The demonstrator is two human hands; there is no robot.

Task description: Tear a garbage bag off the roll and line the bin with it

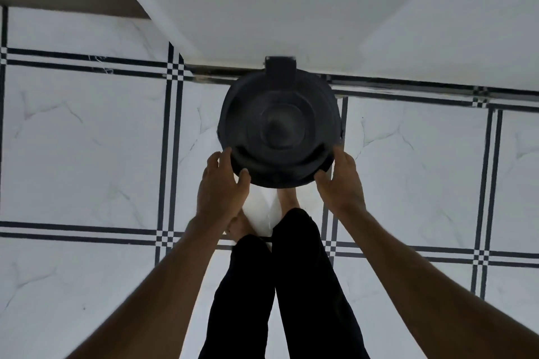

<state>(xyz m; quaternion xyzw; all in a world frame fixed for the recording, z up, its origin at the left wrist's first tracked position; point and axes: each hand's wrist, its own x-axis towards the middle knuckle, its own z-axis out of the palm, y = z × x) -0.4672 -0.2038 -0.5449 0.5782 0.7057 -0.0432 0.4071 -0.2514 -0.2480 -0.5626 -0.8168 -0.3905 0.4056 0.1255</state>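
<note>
A round black bin [233, 108] stands on the tiled floor against the white wall, seen from straight above. A black band that looks like the garbage bag's edge [280, 175] is folded over its near rim. The dark inside of the bin is blurred, and I cannot tell how far the film reaches down. My left hand [221, 186] grips this band at the near left of the rim, thumb on the outside. My right hand [341, 181] grips it at the near right in the same way. The roll is not in view.
My bare feet [287, 198] and black trouser legs [303, 271] are just in front of the bin. A white wall [291, 3] rises behind it. White marble-look floor tiles with black lines [87, 140] spread to both sides.
</note>
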